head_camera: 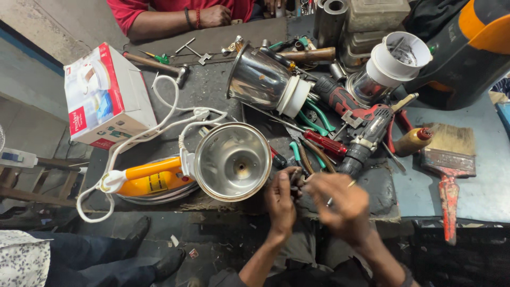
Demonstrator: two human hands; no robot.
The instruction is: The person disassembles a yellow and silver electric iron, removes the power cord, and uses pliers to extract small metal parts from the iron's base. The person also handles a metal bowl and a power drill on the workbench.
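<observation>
We are seeing even, fairly bright daylight falling across the bench (212, 90) — shadows are lying soft and short. Glare is flaring on the steel jar (234, 161). The right hand (340, 204) is smearing with motion blur, and the wide lens is bending the edges — corners are stretching.

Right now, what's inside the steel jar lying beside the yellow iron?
The steel jar shows bare shiny walls and a small central hub at the bottom; no blade or contents visible. Whatever lies under the jar is covered. Both hands work beside it.
</observation>
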